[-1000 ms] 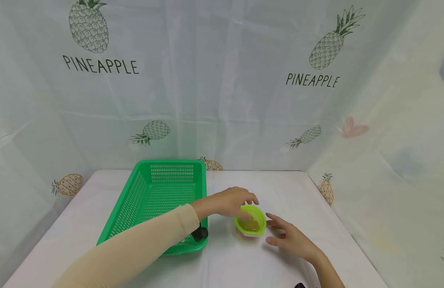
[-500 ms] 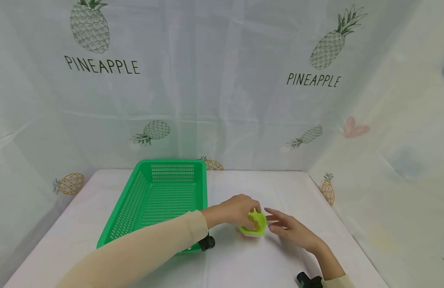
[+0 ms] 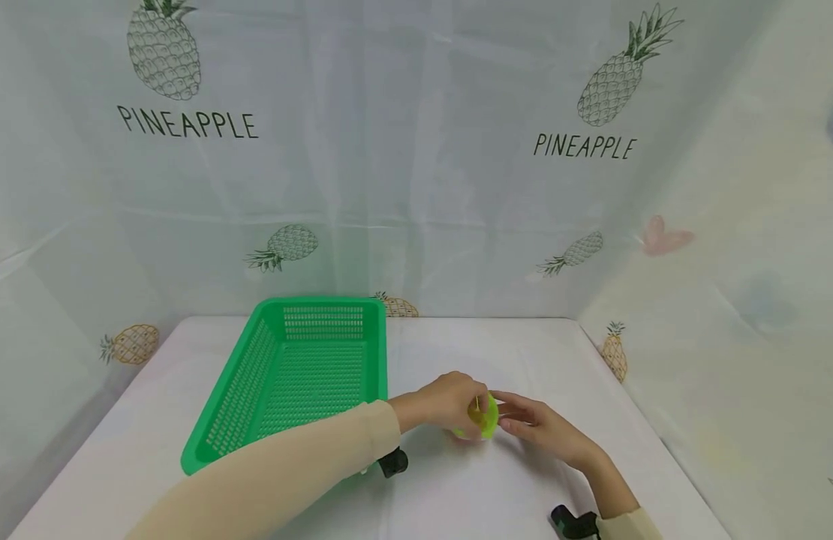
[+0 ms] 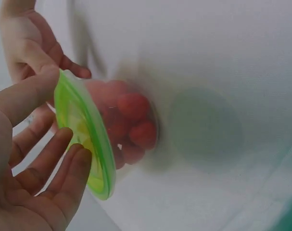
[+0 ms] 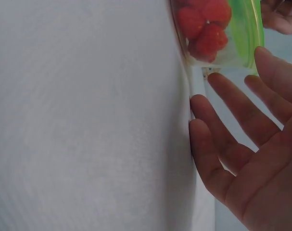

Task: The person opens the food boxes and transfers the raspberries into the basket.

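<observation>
Left hand [image 3: 446,401] spread over green lid [image 4: 83,120], right hand [image 3: 541,435] loosely spread beside it. Clear tub [image 5: 236,43] of red pieces [image 4: 131,125] stands on table [image 3: 545,360], between green basket [image 3: 380,345] and table's right edge

One basket [image 3: 383,352], one container [image 5: 226,57], one lid [image 4: 88,117], at least five red balls [image 4: 133,106], two wrist cameras [image 3: 393,463] [image 3: 573,523]

On your worktop [image 3: 450,499], the basket [image 3: 318,371] sits left and the container [image 5: 231,57] right, between your left hand [image 3: 449,405] and your right hand [image 3: 550,435]. The pieces [image 4: 133,122] lie inside the container, under its lid [image 4: 83,127]. Your left sleeve [image 3: 281,472] crosses the basket's near end; the sheet [image 3: 416,150] hangs behind.
</observation>
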`<state>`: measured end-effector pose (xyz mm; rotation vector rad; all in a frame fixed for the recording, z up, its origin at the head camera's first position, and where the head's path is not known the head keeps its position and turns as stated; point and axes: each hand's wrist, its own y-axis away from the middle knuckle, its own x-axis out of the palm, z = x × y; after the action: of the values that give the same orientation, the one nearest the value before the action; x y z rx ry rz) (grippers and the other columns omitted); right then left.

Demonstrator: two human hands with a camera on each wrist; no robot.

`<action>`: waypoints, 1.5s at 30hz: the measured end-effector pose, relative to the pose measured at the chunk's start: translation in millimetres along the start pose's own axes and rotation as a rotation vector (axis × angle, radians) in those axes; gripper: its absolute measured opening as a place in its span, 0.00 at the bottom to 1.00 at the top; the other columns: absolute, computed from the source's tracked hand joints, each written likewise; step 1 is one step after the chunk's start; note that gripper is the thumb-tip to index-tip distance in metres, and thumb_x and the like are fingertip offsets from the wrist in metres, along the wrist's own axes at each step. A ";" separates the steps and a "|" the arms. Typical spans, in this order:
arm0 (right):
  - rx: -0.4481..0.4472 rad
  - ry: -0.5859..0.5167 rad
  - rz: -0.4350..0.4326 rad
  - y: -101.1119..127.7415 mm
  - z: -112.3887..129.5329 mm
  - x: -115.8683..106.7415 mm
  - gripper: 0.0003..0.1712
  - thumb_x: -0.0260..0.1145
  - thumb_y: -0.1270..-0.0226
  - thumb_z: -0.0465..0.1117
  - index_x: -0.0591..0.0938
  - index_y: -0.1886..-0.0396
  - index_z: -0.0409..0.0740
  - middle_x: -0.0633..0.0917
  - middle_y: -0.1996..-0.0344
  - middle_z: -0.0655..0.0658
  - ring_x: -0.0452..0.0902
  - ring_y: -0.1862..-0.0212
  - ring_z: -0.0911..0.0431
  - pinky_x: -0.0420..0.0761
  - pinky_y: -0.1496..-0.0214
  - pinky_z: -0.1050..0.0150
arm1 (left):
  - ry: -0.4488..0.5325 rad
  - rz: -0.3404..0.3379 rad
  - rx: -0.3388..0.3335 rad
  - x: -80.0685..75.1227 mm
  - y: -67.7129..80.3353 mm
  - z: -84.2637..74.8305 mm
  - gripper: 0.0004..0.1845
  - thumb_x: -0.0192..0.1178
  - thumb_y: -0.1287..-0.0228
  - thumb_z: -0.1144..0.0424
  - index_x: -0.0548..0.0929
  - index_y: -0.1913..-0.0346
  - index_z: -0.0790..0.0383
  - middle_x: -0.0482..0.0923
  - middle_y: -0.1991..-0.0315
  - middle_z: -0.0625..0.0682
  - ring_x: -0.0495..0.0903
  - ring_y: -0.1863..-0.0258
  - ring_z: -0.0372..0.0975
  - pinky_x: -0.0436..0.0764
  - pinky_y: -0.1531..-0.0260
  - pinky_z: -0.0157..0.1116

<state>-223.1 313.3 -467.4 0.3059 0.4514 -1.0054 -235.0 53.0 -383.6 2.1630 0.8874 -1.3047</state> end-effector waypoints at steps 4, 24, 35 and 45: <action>-0.009 -0.050 0.030 -1.9 -2.7 -2.1 0.32 0.61 0.16 0.45 0.67 0.18 0.51 0.82 0.32 0.39 0.80 0.32 0.55 0.77 0.35 0.71 | -0.032 0.000 -0.002 4.8 -3.1 1.2 0.15 0.82 0.43 0.56 0.87 0.58 0.51 0.80 0.63 0.40 0.72 0.62 0.30 0.76 0.58 0.27; -0.005 -0.089 -0.025 -7.8 -3.9 2.1 0.33 0.68 0.21 0.43 0.71 0.22 0.42 0.88 0.40 0.38 0.86 0.40 0.57 0.80 0.41 0.69 | -0.122 -0.205 -0.049 28.7 2.2 -0.6 0.21 0.83 0.48 0.45 0.82 0.68 0.52 0.76 0.61 0.45 0.70 0.62 0.37 0.73 0.68 0.30; -0.017 -0.104 -0.045 -10.5 -4.9 3.8 0.32 0.68 0.22 0.41 0.72 0.23 0.40 0.86 0.39 0.35 0.86 0.41 0.56 0.81 0.41 0.68 | -0.193 -0.045 -0.054 26.7 -9.4 14.3 0.25 0.70 0.38 0.35 0.85 0.55 0.54 0.74 0.66 0.43 0.69 0.63 0.38 0.71 0.67 0.33; 0.020 -0.088 -0.050 -12.5 -5.0 4.0 0.33 0.68 0.22 0.43 0.72 0.23 0.40 0.87 0.40 0.37 0.86 0.41 0.58 0.80 0.41 0.70 | -0.238 -0.001 -0.051 22.2 -13.6 10.7 0.30 0.69 0.37 0.34 0.83 0.44 0.52 0.74 0.61 0.44 0.69 0.61 0.38 0.73 0.66 0.32</action>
<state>-233.2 306.3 -474.3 0.2677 0.3707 -1.0684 -243.7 61.6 -409.0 1.9195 0.8159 -1.4851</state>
